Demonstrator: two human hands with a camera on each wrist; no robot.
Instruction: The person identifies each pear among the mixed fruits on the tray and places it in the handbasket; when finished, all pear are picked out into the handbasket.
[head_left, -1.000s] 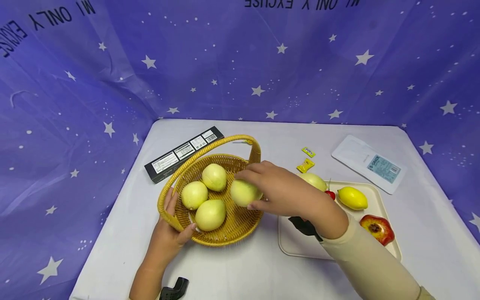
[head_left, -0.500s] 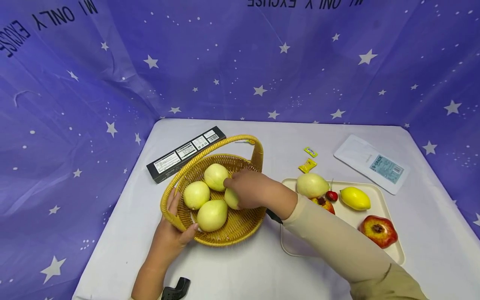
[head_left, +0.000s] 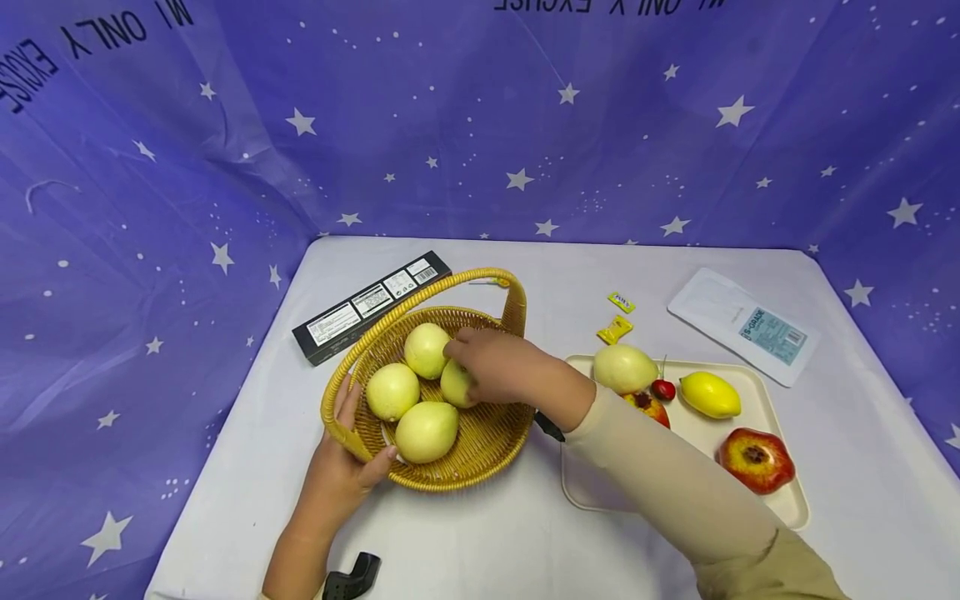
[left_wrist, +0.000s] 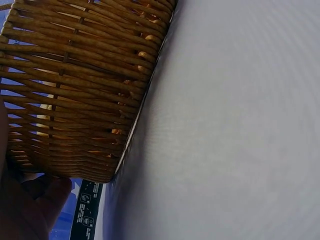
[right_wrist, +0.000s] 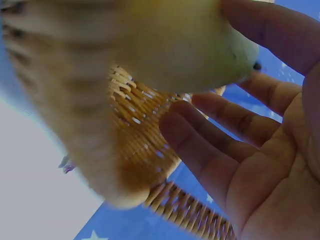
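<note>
A yellow wicker basket (head_left: 487, 442) with an arched handle stands on the white table. My left hand (head_left: 341, 458) grips its left side, thumb over the near rim; in the left wrist view fingers (left_wrist: 52, 197) show beyond the weave. Three pale green fruits lie inside, the far one (head_left: 426, 350), the left one (head_left: 392, 390) and the near one (head_left: 426, 432). Inside the basket my right hand (head_left: 495, 362) holds another pale green fruit (head_left: 455, 385) beside them. In the right wrist view that fruit (right_wrist: 180, 50) has a dark stem end, with thumb and fingertips against it.
Right of the basket, a cream tray (head_left: 701, 429) bears a pale green fruit (head_left: 625, 369), a cherry (head_left: 663, 391), a lemon (head_left: 710, 396) and two red fruits. Behind lie a black box (head_left: 371, 307), yellow candies (head_left: 615, 330) and a white pouch (head_left: 738, 325).
My right hand has carried its fruit leftward and down into the basket, up against the other fruits. My left hand keeps its grip on the basket.
</note>
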